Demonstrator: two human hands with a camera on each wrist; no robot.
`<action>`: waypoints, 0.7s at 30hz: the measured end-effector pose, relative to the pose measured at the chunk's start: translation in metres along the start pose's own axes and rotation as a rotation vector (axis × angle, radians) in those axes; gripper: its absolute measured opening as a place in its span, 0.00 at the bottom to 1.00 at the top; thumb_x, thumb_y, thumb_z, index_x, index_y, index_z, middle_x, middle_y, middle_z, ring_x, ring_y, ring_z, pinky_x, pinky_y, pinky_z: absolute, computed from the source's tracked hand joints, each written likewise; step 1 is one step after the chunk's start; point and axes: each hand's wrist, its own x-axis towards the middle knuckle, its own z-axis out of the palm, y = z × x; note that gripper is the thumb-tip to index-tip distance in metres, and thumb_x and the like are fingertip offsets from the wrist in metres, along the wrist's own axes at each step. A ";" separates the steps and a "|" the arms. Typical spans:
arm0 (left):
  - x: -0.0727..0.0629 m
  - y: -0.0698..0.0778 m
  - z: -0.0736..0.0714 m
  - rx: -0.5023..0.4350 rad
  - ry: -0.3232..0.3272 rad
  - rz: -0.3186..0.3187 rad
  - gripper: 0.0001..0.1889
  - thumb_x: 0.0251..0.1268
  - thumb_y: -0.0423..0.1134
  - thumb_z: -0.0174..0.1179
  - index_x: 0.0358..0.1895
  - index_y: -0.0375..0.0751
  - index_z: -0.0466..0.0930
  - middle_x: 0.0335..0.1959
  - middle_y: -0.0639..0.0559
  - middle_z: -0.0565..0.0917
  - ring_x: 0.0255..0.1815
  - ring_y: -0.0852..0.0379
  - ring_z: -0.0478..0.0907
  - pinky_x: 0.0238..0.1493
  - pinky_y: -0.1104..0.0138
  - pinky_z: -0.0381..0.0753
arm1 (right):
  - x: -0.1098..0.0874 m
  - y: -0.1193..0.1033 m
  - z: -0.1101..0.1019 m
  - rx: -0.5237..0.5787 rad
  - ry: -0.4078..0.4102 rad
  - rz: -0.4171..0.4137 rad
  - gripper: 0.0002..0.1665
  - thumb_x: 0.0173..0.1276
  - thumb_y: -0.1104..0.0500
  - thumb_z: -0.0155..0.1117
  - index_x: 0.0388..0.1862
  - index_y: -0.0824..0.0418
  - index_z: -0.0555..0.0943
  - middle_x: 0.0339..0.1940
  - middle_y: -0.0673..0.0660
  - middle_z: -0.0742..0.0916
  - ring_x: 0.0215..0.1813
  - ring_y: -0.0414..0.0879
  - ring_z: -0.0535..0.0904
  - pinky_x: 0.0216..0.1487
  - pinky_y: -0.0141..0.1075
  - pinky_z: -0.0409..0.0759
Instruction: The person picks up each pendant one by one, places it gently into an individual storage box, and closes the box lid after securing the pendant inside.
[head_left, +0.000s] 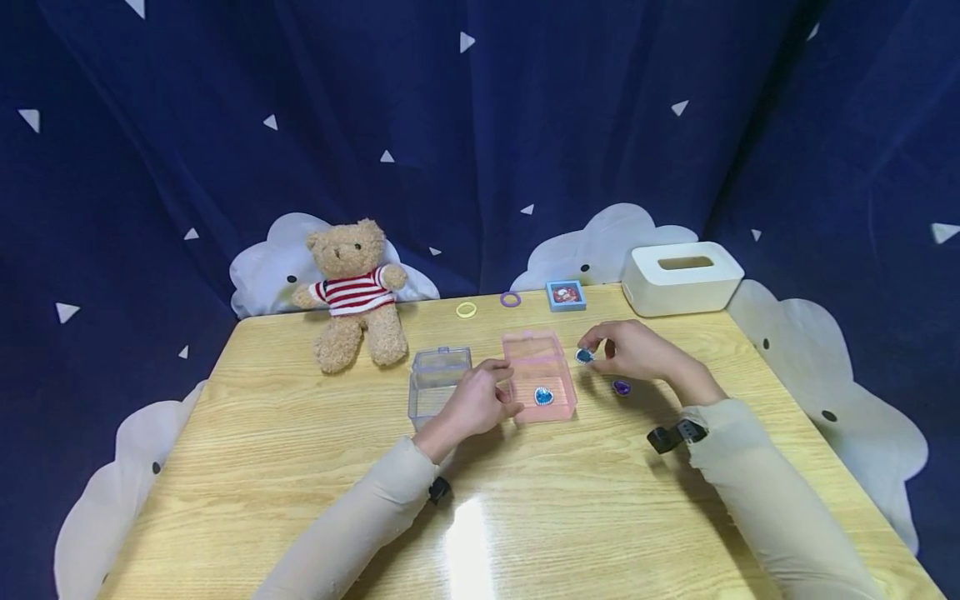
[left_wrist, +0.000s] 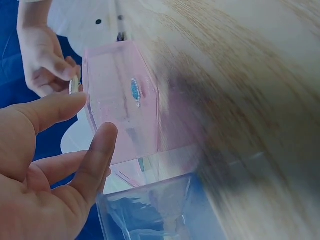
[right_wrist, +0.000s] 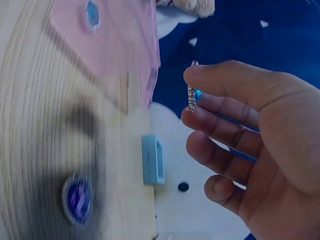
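My right hand (head_left: 637, 352) pinches a blue teardrop gem (head_left: 584, 356) between thumb and fingertips, raised just right of a lidded pink box (head_left: 534, 357). Seen edge-on in the right wrist view, the held gem (right_wrist: 191, 97) has a silver beaded rim. Another blue gem (head_left: 543, 396) with a pale sparkling border lies inside the pink box, whose lid is swung back. My left hand (head_left: 480, 402) has its fingers spread loosely at the box's left side, holding nothing. Under my right hand, a purple gem (head_left: 622, 387) lies on the table.
A clear bluish box (head_left: 429, 400) stands left of the pink one, partly behind my left hand. Farther back are a yellow ring (head_left: 467, 310), a purple ring (head_left: 510, 299), a small blue-framed square (head_left: 566, 295), a white tissue box (head_left: 681, 287) and a teddy bear (head_left: 352, 293).
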 end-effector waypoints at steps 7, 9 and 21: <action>0.001 0.000 0.000 -0.001 0.000 0.007 0.34 0.55 0.40 0.74 0.64 0.28 0.76 0.70 0.38 0.73 0.32 0.63 0.86 0.67 0.56 0.77 | 0.009 -0.023 0.008 0.024 0.001 -0.089 0.15 0.59 0.57 0.75 0.46 0.53 0.86 0.40 0.46 0.88 0.33 0.44 0.81 0.36 0.32 0.76; 0.001 0.000 0.000 -0.001 0.003 0.009 0.34 0.55 0.40 0.74 0.63 0.28 0.76 0.70 0.38 0.74 0.32 0.63 0.86 0.67 0.57 0.77 | 0.012 -0.029 0.011 0.031 -0.009 -0.114 0.14 0.58 0.57 0.74 0.45 0.52 0.86 0.39 0.46 0.88 0.31 0.41 0.79 0.35 0.31 0.76; 0.000 0.000 -0.001 0.012 -0.001 0.017 0.33 0.55 0.41 0.74 0.63 0.28 0.76 0.69 0.38 0.74 0.34 0.61 0.87 0.67 0.56 0.77 | 0.026 -0.048 0.032 0.015 -0.117 -0.150 0.15 0.57 0.59 0.74 0.44 0.54 0.87 0.40 0.47 0.90 0.42 0.46 0.85 0.48 0.39 0.83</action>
